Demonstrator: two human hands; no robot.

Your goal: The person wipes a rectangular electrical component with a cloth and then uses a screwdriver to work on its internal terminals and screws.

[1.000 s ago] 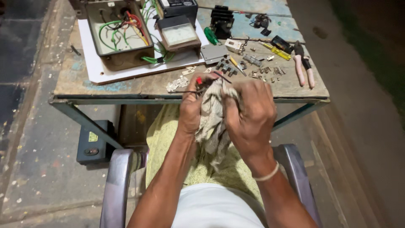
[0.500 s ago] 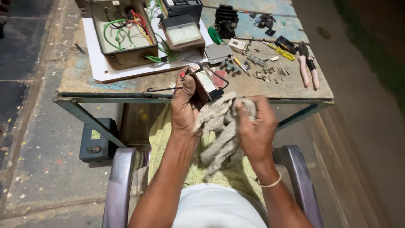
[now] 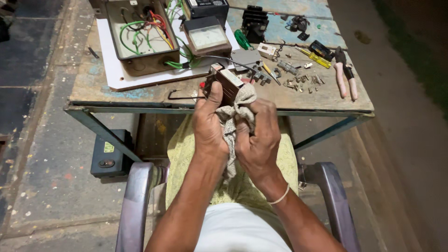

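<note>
My left hand [image 3: 208, 122] grips a small brown boxy electrical part [image 3: 225, 84] with wires trailing from it, thumb up along its side. A dirty beige cloth [image 3: 237, 106] is pressed against that part by my right hand [image 3: 257, 138], which is closed around the cloth. Both hands sit close together just in front of the wooden table's near edge [image 3: 140, 103], above my lap. A black bent wire [image 3: 179, 97] sticks out left of the part.
On the table stand an open metal box with coloured wires [image 3: 140, 37], a meter [image 3: 206, 37], a black finned block [image 3: 255, 21], pink-handled pliers [image 3: 345, 74], a yellow screwdriver [image 3: 315, 58] and several small screws. A dark box [image 3: 109, 154] sits on the floor left. Chair arms flank me.
The hands first held the cloth bunched together, then parted with the part raised in the left hand. Now the right hand has brought the cloth back up against the part.
</note>
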